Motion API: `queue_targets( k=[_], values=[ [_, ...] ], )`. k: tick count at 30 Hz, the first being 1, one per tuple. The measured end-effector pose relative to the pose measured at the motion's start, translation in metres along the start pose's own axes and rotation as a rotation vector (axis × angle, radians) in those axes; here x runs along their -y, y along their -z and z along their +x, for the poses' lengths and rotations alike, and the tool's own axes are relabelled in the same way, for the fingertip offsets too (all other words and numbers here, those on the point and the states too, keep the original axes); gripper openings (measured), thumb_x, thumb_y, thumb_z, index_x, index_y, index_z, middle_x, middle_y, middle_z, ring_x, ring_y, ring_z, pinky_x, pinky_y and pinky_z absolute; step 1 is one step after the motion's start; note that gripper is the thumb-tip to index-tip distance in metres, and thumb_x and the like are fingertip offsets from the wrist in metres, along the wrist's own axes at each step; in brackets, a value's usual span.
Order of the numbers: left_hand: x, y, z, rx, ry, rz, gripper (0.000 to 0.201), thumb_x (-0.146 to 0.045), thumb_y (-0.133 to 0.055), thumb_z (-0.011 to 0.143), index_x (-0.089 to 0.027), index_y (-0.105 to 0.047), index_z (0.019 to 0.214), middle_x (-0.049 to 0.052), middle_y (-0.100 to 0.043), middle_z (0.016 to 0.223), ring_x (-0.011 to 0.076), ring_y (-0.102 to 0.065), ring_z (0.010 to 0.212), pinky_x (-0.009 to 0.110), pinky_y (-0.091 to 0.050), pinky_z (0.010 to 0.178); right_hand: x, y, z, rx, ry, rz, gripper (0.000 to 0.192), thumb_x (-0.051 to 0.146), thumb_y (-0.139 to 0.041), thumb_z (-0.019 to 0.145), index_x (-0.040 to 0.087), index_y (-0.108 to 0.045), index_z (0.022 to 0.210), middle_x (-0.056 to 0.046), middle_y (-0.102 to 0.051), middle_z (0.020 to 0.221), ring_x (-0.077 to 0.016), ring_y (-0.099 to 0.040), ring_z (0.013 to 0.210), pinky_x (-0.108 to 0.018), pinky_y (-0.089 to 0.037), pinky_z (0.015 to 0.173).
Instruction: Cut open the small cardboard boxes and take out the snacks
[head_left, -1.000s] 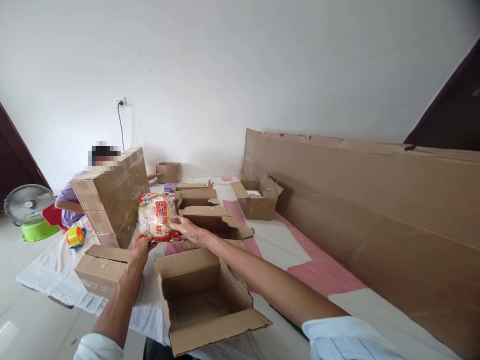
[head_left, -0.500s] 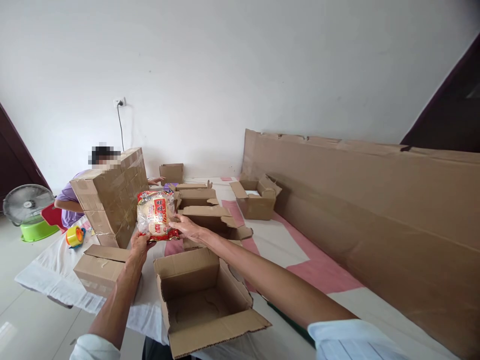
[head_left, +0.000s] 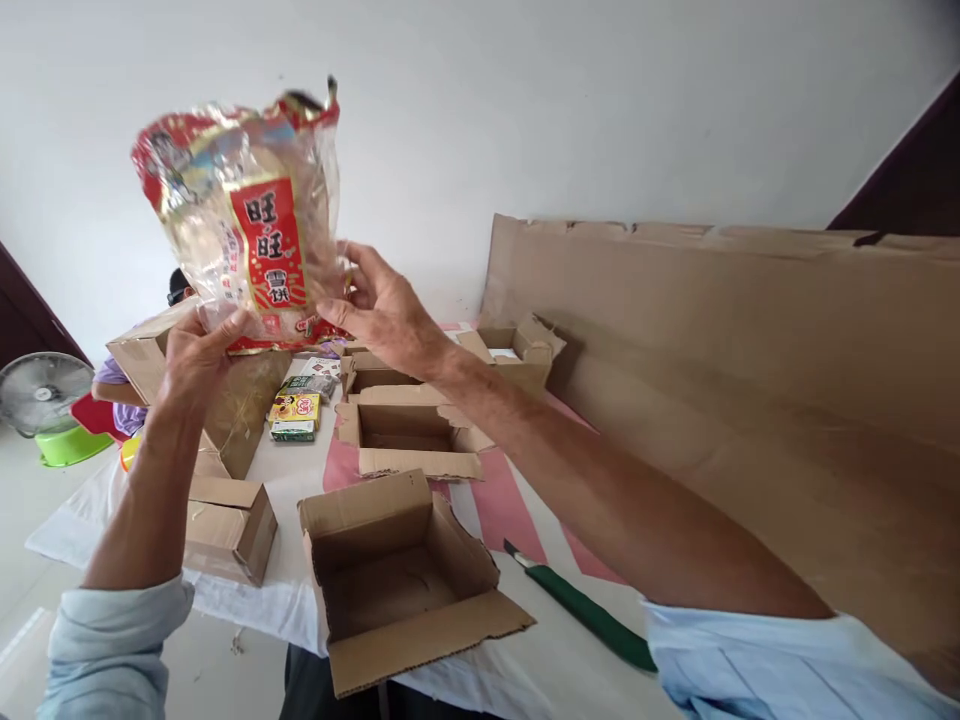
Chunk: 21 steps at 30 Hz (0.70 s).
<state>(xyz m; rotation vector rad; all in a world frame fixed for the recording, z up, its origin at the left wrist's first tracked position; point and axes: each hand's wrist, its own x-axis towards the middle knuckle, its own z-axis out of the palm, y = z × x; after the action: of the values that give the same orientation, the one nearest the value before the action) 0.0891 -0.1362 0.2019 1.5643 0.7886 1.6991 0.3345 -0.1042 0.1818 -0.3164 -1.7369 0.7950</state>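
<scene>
Sleeves in pale blue frame the bottom of the view, and just beyond them an open cardboard box (head_left: 405, 580) sits on the table (head_left: 517, 690), flaps spread and nothing visible inside. A green-handled knife (head_left: 577, 605) lies just to its right on the white and pink cloth. Left of the box stands a closed carton (head_left: 225, 525).

Above all this, both hands hold up a snack bag (head_left: 244, 215) of clear and red plastic. The left hand (head_left: 196, 358) is curled under the bag's lower left corner; the right hand (head_left: 379, 305) is half open, its fingertips pinching the bag's right edge. The bag stands roughly upright, long axis vertical and tipped slightly left, printed panel facing the camera. It hangs well above the open box and a little to its left, both hands about equally close to it.

Farther back lie more open boxes (head_left: 409, 435), small packets (head_left: 294, 415) and a tall taped carton (head_left: 232, 395). Another person (head_left: 112, 375) sits behind that carton, near a fan (head_left: 41, 390). A long cardboard sheet (head_left: 750, 380) leans along the right.
</scene>
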Motion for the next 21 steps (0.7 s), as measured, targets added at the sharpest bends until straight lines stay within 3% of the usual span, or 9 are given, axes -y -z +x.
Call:
queue_targets(
  k=[4,10,16,21],
  values=[
    [-0.005,-0.009,0.002,-0.021,-0.058,-0.013,0.046,-0.044,-0.103,0.062,-0.021,-0.074,0.09,0.004,-0.083,0.094,0.0233,-0.081,0.088,0.036,-0.07,0.079,0.014,0.014,-0.014,-0.028,0.037,-0.084,0.082,0.064,-0.075,0.093,0.032,-0.039,0.16,-0.008,-0.061,0.148,-0.0284,-0.067,0.126,-0.052,-0.062,0.11],
    [0.006,0.001,0.0,-0.086,-0.028,-0.033,0.04,-0.037,-0.101,0.064,-0.021,-0.076,0.09,0.004,-0.082,0.095,0.0245,-0.08,0.089,0.039,-0.071,0.081,0.008,0.033,-0.088,-0.226,-0.102,-0.189,0.064,0.057,-0.072,0.098,0.03,-0.052,0.152,-0.011,-0.066,0.141,-0.028,-0.07,0.122,-0.05,-0.064,0.105],
    [0.015,0.021,0.003,-0.152,0.031,-0.002,0.034,-0.03,-0.099,0.065,-0.022,-0.075,0.087,0.002,-0.082,0.09,0.0213,-0.079,0.082,0.038,-0.071,0.08,-0.021,0.038,-0.186,-0.408,-0.325,-0.201,0.045,0.052,-0.07,0.099,0.025,-0.067,0.135,-0.011,-0.076,0.118,-0.0239,-0.075,0.099,-0.042,-0.068,0.083],
    [0.028,0.037,-0.004,-0.155,0.085,0.063,0.032,-0.03,-0.099,0.063,-0.02,-0.072,0.077,0.001,-0.081,0.085,0.0179,-0.077,0.077,0.034,-0.07,0.078,-0.054,0.044,-0.256,-0.485,-0.525,-0.226,0.046,0.058,-0.072,0.093,0.023,-0.074,0.123,-0.011,-0.079,0.106,-0.0244,-0.077,0.092,-0.041,-0.068,0.083]
  ],
)
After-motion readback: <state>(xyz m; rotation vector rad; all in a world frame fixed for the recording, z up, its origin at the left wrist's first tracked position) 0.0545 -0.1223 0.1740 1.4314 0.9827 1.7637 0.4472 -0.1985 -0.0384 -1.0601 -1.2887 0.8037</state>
